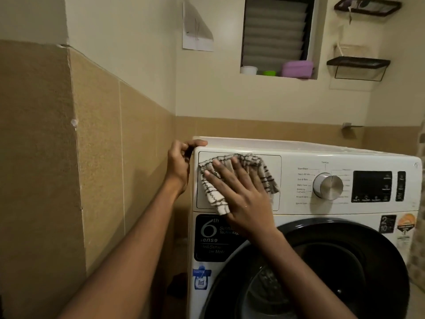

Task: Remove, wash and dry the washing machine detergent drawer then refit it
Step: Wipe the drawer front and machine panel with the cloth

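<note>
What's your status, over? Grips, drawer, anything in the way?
Left grip holds washing machine's top corner. Right grip flat, pressing checked cloth on drawer front. Drawer in, flush. Nothing else in the way.

One washer, with one drawer, one dial, one display and one round door. Four stickers on its front: a big black one, a blue one, a small black one, an orange one. One checked cloth. Two hands, the left hand and the right hand; one ring. One window, with three tubs on its sill: white, green, purple. Two wire shelves, upper and lower. One paper sheet.
</note>
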